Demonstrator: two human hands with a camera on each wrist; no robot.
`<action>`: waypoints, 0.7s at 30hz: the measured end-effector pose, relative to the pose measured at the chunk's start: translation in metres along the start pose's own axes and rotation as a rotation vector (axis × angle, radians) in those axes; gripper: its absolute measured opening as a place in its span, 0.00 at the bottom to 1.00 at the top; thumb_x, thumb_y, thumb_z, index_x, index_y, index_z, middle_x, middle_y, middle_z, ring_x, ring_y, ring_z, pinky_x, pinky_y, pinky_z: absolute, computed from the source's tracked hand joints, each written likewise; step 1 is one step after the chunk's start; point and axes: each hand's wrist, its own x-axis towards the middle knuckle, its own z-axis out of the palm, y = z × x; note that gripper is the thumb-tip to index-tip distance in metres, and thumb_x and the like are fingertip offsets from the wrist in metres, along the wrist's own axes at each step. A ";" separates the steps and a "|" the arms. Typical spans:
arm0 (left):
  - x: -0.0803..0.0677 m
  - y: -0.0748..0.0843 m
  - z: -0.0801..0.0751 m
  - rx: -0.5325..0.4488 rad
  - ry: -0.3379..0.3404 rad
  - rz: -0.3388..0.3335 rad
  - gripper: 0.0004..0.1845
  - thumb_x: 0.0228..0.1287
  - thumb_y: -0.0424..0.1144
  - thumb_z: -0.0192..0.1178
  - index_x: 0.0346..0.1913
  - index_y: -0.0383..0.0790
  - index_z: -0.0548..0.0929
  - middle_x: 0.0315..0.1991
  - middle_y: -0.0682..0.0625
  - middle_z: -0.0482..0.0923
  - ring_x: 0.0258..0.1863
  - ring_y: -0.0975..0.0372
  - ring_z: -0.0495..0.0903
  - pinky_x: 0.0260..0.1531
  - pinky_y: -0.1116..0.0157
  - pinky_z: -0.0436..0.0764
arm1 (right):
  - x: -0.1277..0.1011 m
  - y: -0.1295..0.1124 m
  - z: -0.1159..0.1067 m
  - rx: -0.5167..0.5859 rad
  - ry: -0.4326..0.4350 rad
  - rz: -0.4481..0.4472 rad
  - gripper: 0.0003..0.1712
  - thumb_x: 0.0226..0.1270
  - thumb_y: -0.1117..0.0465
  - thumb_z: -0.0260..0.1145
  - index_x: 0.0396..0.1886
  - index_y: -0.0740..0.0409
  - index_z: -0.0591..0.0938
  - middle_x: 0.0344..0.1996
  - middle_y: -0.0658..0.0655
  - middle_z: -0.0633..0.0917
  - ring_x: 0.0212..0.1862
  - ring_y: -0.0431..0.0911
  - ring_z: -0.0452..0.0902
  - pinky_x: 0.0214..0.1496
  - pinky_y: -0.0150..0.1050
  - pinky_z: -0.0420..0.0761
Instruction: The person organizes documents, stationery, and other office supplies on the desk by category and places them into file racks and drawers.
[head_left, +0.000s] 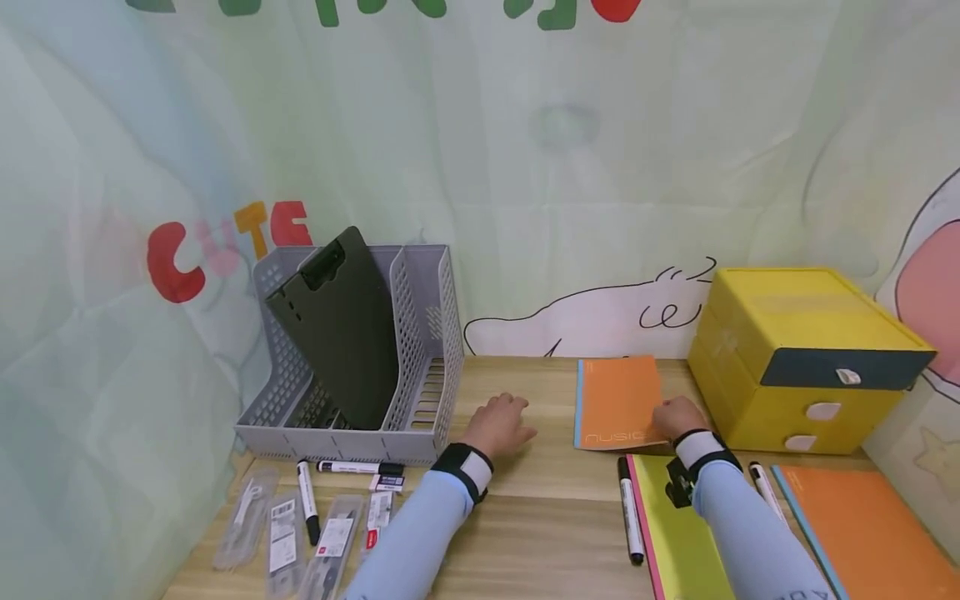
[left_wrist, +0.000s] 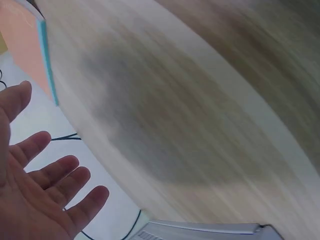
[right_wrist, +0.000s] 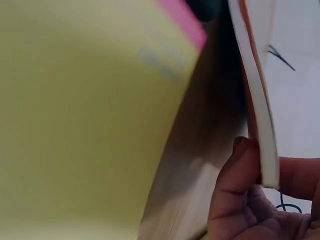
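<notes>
Pinching the near right corner of the orange notebook (head_left: 618,402) between thumb and fingers, right hand (head_left: 677,417), that edge raised off the worktop (head_left: 525,500); lying nearer, under the right forearm, a yellow notebook (head_left: 675,533) with a black marker (head_left: 630,510) just beside it; hovering with fingers spread and relaxed over bare wood left of the orange notebook, left hand (head_left: 498,425), gripping nothing; standing farther back, a grey file rack (head_left: 420,367) at left with a dark clipboard (head_left: 337,329) leaning inside, a yellow drawer box (head_left: 802,354) at right.

I sat at a study desk — pale wooden desktop (head_left: 540,508), grey mesh file rack (head_left: 420,367), yellow drawer box (head_left: 795,358), cartoon wall cloth (head_left: 525,167).
</notes>
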 end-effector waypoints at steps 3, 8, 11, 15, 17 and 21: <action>0.002 0.005 0.001 -0.007 0.013 0.005 0.28 0.69 0.52 0.61 0.65 0.40 0.76 0.62 0.42 0.74 0.61 0.51 0.73 0.61 0.51 0.72 | 0.003 -0.006 0.002 0.123 -0.004 0.032 0.13 0.65 0.66 0.51 0.33 0.71 0.79 0.22 0.58 0.74 0.23 0.47 0.69 0.23 0.34 0.68; 0.003 0.009 0.001 -0.010 0.014 -0.022 0.32 0.72 0.52 0.58 0.70 0.36 0.69 0.66 0.39 0.71 0.64 0.49 0.71 0.63 0.52 0.70 | 0.009 -0.018 0.007 0.268 -0.045 0.077 0.30 0.70 0.66 0.53 0.68 0.77 0.65 0.50 0.71 0.78 0.38 0.51 0.77 0.33 0.35 0.77; 0.002 0.010 0.002 -0.047 0.007 -0.045 0.37 0.73 0.52 0.56 0.74 0.32 0.61 0.69 0.36 0.67 0.67 0.47 0.69 0.65 0.52 0.68 | 0.009 -0.022 0.011 0.316 -0.079 0.087 0.31 0.71 0.67 0.52 0.70 0.78 0.62 0.53 0.72 0.77 0.38 0.50 0.78 0.33 0.34 0.78; 0.001 0.010 0.004 -0.125 -0.007 -0.069 0.38 0.74 0.52 0.55 0.73 0.27 0.59 0.69 0.33 0.65 0.68 0.45 0.66 0.67 0.52 0.65 | 0.004 -0.028 0.013 0.378 -0.127 0.079 0.29 0.73 0.67 0.52 0.69 0.78 0.62 0.48 0.69 0.80 0.35 0.47 0.79 0.34 0.34 0.79; 0.000 0.011 0.005 -0.157 -0.017 -0.084 0.38 0.74 0.53 0.54 0.72 0.25 0.60 0.69 0.32 0.65 0.68 0.45 0.66 0.67 0.52 0.64 | 0.001 -0.031 0.013 0.414 -0.152 0.054 0.27 0.74 0.68 0.52 0.68 0.78 0.64 0.44 0.65 0.82 0.34 0.45 0.79 0.34 0.34 0.79; 0.000 0.010 0.007 -0.238 -0.061 -0.127 0.38 0.75 0.56 0.50 0.68 0.22 0.66 0.66 0.31 0.68 0.67 0.44 0.67 0.67 0.51 0.64 | -0.005 -0.036 0.015 0.479 -0.203 -0.007 0.24 0.73 0.69 0.52 0.65 0.78 0.67 0.37 0.60 0.83 0.31 0.43 0.80 0.34 0.34 0.80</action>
